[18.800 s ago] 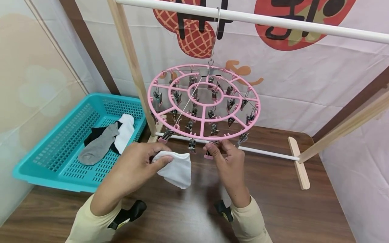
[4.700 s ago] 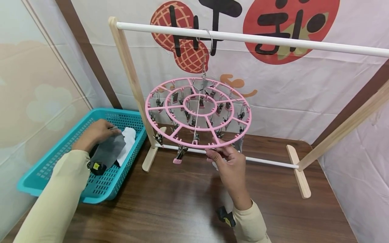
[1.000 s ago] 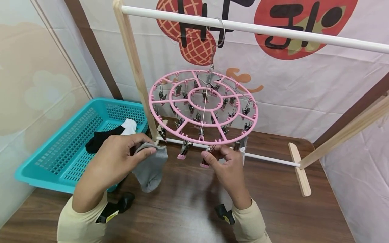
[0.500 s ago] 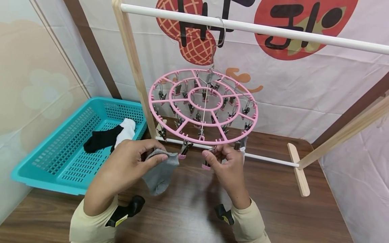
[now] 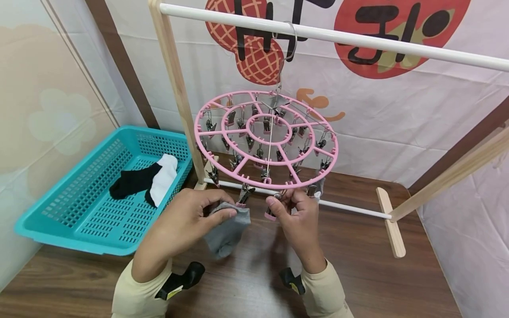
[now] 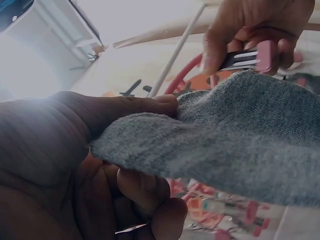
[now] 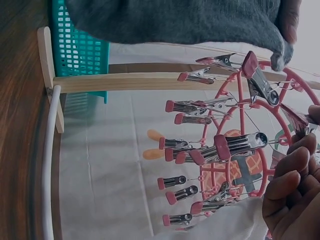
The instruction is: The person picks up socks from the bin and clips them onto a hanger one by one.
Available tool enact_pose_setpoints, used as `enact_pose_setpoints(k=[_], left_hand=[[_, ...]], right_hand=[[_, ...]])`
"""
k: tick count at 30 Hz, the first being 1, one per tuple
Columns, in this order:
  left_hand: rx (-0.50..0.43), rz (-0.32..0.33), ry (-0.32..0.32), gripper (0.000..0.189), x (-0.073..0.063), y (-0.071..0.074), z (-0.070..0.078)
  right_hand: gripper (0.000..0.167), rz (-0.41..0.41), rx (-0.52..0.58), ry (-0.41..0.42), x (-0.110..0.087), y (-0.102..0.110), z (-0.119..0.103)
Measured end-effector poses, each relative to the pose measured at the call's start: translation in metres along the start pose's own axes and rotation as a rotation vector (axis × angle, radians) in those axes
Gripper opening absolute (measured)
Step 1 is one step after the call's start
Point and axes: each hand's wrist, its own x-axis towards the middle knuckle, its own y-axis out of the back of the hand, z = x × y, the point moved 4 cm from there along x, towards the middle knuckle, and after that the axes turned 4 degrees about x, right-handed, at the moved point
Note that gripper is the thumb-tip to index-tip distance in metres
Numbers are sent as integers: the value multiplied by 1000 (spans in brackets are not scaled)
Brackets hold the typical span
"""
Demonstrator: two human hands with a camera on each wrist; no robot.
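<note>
My left hand [image 5: 187, 223] pinches the cuff of a grey sock [image 5: 227, 236] between thumb and fingers, its toe hanging over the table. The sock spreads across the left wrist view and along the top of the right wrist view. My right hand [image 5: 300, 221] pinches a metal clip [image 5: 271, 213] with pink tips at the front of a round pink clip hanger [image 5: 254, 182]. A short gap separates sock and clip in the head view. Beside the sock hangs another clip [image 5: 244, 193]. White cloth [image 7: 230, 222] hangs near my right hand, mostly hidden in the head view.
A white rail [image 5: 358, 42] on wooden posts [image 5: 175, 84] carries the hanger by its hook. On the left, a turquoise basket [image 5: 63, 243] contains a black sock [image 5: 133, 182] and a white sock [image 5: 164, 179]. A lower white bar [image 5: 354, 209] runs behind my hands.
Earlier my left hand held a white sock, then reached into the basket to the grey one. Over the last second it has carried the grey sock rightward; my right hand stays at the clip.
</note>
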Motion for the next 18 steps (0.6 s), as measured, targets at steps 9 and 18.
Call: enact_pose_setpoints(k=[9,18], left_hand=[[-35,-21,-65,5,9,-17,2],[-7,-28,-117,9,18,-32,6]], right_hand=[[21,52,3,-3,-1,3,-1],[21,92,65,0,0,5,-4]])
